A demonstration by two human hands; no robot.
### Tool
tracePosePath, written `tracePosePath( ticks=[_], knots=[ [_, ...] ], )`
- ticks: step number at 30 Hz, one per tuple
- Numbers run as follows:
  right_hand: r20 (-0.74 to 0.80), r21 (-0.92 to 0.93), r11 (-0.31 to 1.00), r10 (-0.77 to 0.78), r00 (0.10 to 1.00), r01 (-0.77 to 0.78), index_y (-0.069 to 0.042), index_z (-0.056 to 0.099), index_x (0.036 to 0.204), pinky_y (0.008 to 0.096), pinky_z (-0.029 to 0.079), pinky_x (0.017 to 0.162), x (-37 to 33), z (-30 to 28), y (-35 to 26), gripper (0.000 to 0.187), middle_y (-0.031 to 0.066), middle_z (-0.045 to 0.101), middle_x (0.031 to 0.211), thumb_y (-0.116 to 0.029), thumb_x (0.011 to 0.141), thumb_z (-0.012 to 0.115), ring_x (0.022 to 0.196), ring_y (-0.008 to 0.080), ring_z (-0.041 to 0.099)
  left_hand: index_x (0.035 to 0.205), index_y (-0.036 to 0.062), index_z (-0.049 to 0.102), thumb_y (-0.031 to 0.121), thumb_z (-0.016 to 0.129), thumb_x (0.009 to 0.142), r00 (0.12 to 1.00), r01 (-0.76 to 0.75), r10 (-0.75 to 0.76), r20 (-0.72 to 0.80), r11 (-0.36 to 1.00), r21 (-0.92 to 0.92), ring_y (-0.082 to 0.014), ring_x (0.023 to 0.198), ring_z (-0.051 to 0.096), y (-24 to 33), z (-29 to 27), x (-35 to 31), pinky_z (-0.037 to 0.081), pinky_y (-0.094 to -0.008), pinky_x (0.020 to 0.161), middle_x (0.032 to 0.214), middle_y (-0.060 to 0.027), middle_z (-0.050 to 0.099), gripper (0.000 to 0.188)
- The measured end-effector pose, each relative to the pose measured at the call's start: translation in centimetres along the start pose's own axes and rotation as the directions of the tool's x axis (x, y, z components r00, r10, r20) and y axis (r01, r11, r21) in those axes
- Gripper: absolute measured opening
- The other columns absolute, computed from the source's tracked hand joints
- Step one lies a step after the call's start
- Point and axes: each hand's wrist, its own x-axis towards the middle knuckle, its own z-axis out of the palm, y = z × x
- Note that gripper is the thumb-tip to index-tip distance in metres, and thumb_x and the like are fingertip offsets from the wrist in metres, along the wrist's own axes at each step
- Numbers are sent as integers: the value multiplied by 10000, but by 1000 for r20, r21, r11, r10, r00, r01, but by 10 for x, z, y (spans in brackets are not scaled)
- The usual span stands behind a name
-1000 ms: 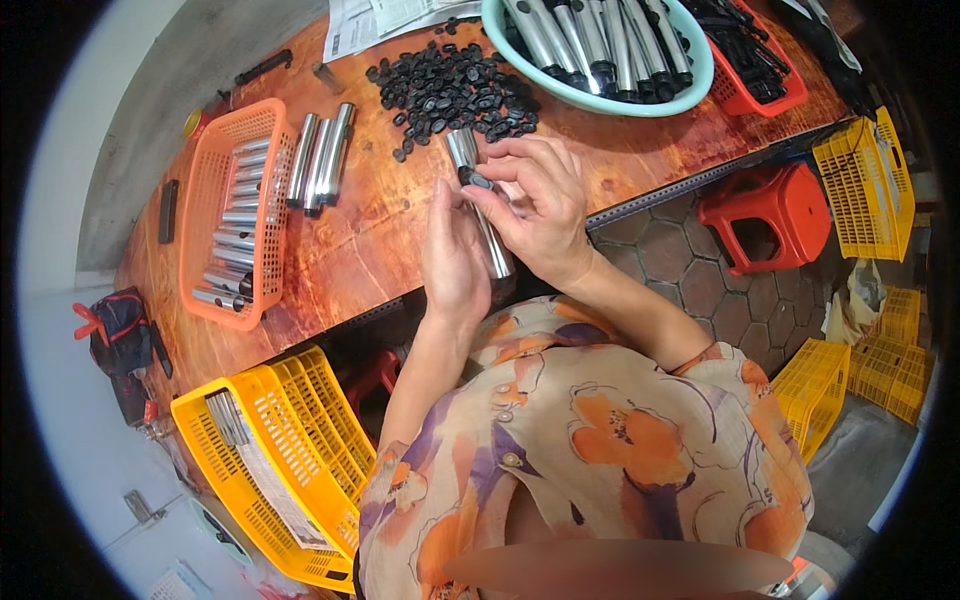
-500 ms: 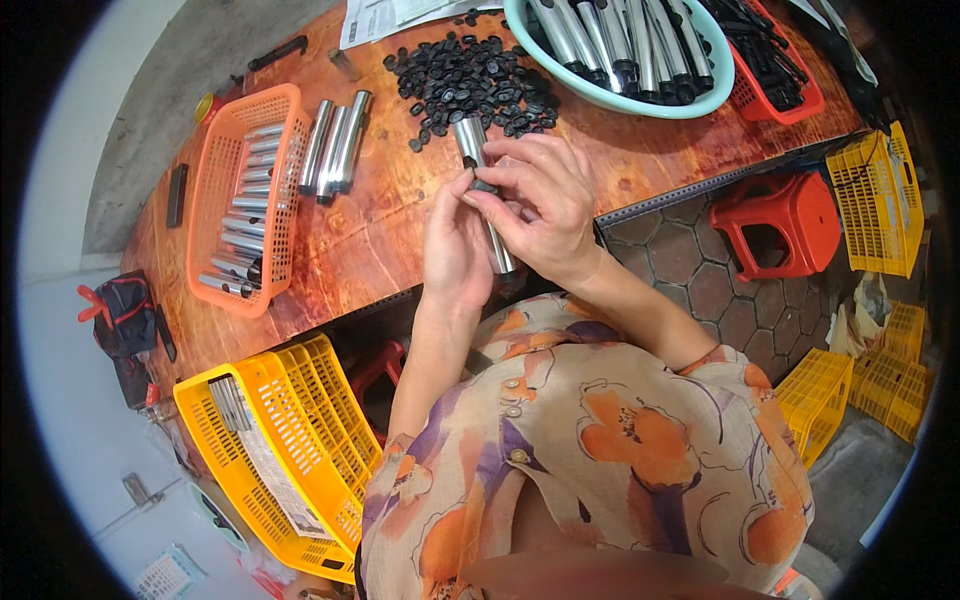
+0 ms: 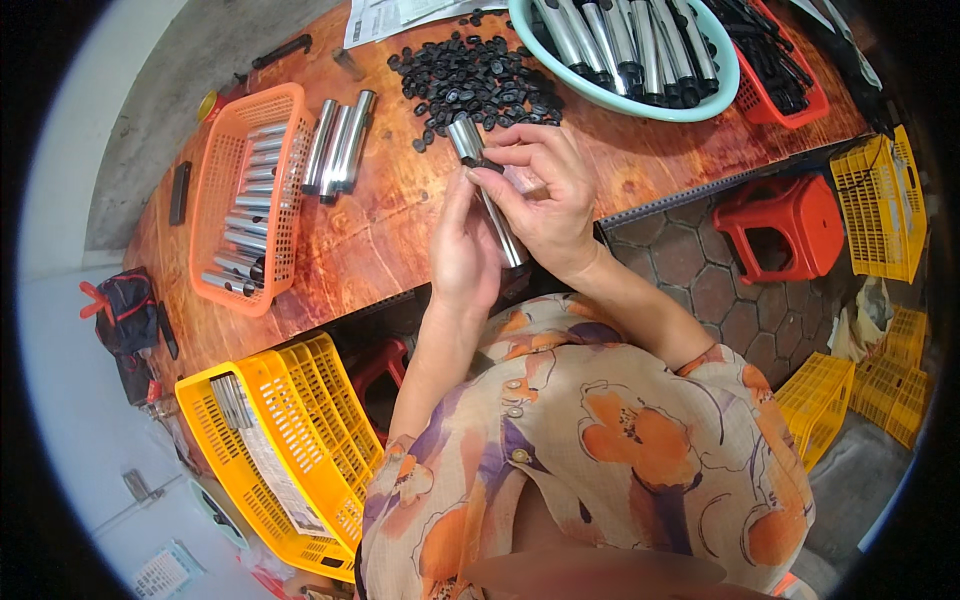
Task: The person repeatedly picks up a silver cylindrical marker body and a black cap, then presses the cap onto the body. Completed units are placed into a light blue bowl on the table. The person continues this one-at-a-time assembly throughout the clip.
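Observation:
A shiny metal tube [image 3: 464, 139] slants between my hands above the table's near edge. My left hand [image 3: 466, 250] is closed round it from the left, thumb and fingertips near its middle. From the right, my right hand [image 3: 550, 205] pinches a small black plastic piece [image 3: 487, 165] against the tube's side. Fingers partly hide that piece, so how it sits on the tube cannot be made out. Just beyond lies a loose pile of small black plastic pieces [image 3: 478, 85]. Left of the hands, several metal tubes [image 3: 348, 145] with dark ends lie side by side.
An orange basket [image 3: 204, 190] of tubes stands at the left. A pale teal basin [image 3: 640, 111] of tubes sits at the far right, beside a red basket [image 3: 806, 112] of black parts. A yellow crate [image 3: 300, 400] is at the lower left, a red stool [image 3: 800, 230] to the right.
The right fingers have shifted on the tube, with the thumb now pressing the black piece from above. My left fingers have straightened somewhat along the tube.

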Motion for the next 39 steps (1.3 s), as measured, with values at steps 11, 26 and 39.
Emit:
tracePosePath(
  ticks=[11, 26, 39],
  knots=[
    [40, -180, 982, -49, 998, 56, -45, 634, 800, 338, 445, 701, 5, 1, -5, 206, 95, 615, 945, -80, 658, 780, 845, 245, 576, 1168, -4, 502, 379, 382, 975, 992, 73, -60, 113, 991, -108, -227, 1133, 511, 3, -11, 9, 360, -355, 1015, 1175, -142, 557, 445],
    [41, 128, 970, 203, 978, -207, -4, 657, 833, 271, 507, 691, -6, 12, 1, 223, 118, 584, 1014, -83, 683, 802, 850, 176, 594, 1193, 34, 477, 325, 331, 1009, 999, 14, -9, 46, 994, -108, -172, 1048, 533, -7, -2, 3, 421, -326, 938, 1126, -81, 552, 374],
    [57, 121, 976, 174, 983, -180, -2, 668, 879, 273, 512, 674, -16, 4, -2, 101, 124, 586, 1031, -18, 782, 693, 859, 181, 599, 1267, 46, 466, 346, 348, 1008, 993, 41, -34, 113, 998, -56, -190, 1081, 538, 3, -4, 5, 439, -350, 956, 1190, -84, 540, 414]
  ],
)
